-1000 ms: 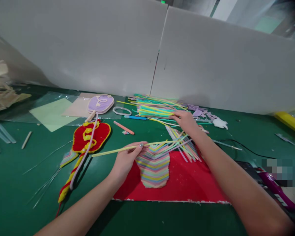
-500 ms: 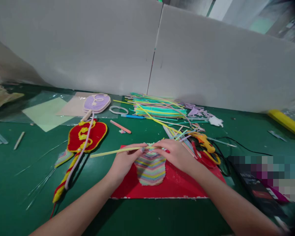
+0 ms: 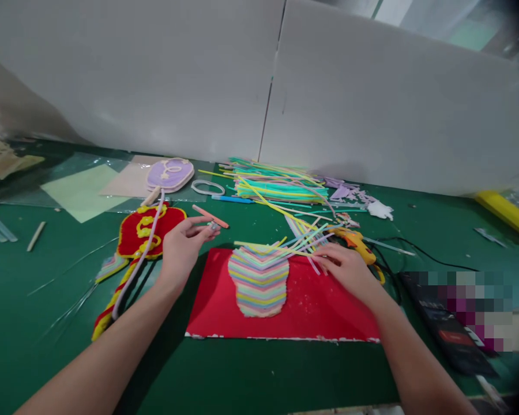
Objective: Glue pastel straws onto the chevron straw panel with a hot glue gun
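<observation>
On a red board (image 3: 328,311) lies a shield-shaped panel of striped pastel chenille stems (image 3: 262,285), laid in V-shaped rows. A pale yellow chenille stem (image 3: 277,249) crosses its upper edge. My right hand (image 3: 346,265) pinches that stem's right end, beside loose stem ends fanning out. My left hand (image 3: 184,242) is raised off the panel's left side, thumb and index fingertips drawn together at some tiny pale scraps (image 3: 213,226). Whether a scrap is between them is not clear. An orange-pink marker (image 3: 210,216) lies just past those fingertips.
At the left lies a red and yellow fuzzy fan (image 3: 138,230), with a lilac fan (image 3: 170,174) behind it. A bundle of stems (image 3: 281,190) lies before the grey partition (image 3: 155,86). To the right are an orange glue gun (image 3: 357,245) and a phone (image 3: 450,334).
My left hand has left the panel, moving left and away from me toward the scraps. My right hand has moved right, with the yellow stem drawn to the right; the panel is now uncovered.
</observation>
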Motion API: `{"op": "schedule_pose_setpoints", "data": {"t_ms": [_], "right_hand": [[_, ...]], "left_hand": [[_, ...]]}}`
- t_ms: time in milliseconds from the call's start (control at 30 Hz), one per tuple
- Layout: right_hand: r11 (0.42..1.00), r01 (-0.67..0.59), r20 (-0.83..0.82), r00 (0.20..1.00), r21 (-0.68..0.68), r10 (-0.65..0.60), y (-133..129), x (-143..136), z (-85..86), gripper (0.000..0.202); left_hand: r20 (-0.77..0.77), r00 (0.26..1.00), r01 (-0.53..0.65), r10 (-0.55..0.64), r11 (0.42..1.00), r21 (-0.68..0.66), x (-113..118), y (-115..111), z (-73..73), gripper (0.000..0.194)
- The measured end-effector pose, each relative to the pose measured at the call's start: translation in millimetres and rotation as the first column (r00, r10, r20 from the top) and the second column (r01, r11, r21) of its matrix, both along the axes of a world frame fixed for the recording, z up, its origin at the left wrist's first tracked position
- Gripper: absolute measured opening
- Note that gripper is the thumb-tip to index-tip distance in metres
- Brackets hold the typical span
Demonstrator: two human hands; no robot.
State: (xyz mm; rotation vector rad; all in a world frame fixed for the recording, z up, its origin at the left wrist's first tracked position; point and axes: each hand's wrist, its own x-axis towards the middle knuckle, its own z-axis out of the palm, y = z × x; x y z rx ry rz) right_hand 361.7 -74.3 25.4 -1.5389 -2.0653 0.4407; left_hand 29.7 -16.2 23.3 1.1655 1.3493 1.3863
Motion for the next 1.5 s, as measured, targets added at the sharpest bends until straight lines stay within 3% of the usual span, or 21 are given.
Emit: {"op": "schedule_pose_setpoints", "data": {"t_ms": [400,500,600,667,733,833,933,1267,1500], "right_hand": [[0.997,-0.044,0.032,0.998,-0.071,0.046,-6.7,-2.1,-5.8,0.024],[0.995,-0.057,0.028,0.998,-0.078,0.06,-8.1,-2.2,-3.7,0.022],[0.996,-0.061,0.021,0.998,-0.071,0.062,-9.6,-2.6,-2.8,0.019],[0.996,-0.057,0.019,0.998,-0.072,0.059,-10.7,-2.8,-2.6,0.018],[0.996,-0.055,0.013,0.998,-0.065,0.056,-11.7,-3.1,-2.7,0.019],[0.997,-0.06,-0.004,0.998,-0.054,0.059,-12.6,-4.3,-3.0,0.02],[0.996,-0.069,-0.009,0.998,-0.062,0.068,-12.5,-5.6,-3.3,0.021],[0.993,-0.094,-0.006,0.996,-0.076,0.094,-9.5,-4.5,-6.8,0.025],[0.994,-0.076,-0.009,0.997,-0.075,0.075,-9.9,-4.0,-6.9,0.024]], "left_hand": [[-0.332,0.938,-0.106,0.102,0.994,0.006,-13.2,13.2,-15.3,0.029],[-0.436,0.889,-0.131,0.141,0.99,0.052,-15.1,14.9,-16.0,0.029],[-0.536,0.817,-0.131,0.21,0.974,0.182,-12.3,11.7,-12.4,0.03],[-0.613,0.76,-0.029,0.216,0.953,0.3,-7.5,5.8,-8.9,0.023],[-0.703,0.695,0.166,0.154,0.916,0.365,-1.2,-2.3,-5.9,0.018],[-0.837,0.547,0.465,0.019,0.825,0.323,8.2,-14.0,-4.1,0.016],[-0.905,0.423,0.616,-0.044,0.747,0.251,13.8,-20.8,-5.0,0.017],[-0.928,0.359,0.685,-0.096,0.703,0.192,13.9,-22.2,-3.3,0.023],[-0.913,0.385,0.678,-0.133,0.712,0.182,12.1,-20.0,-7.6,0.021]]}}
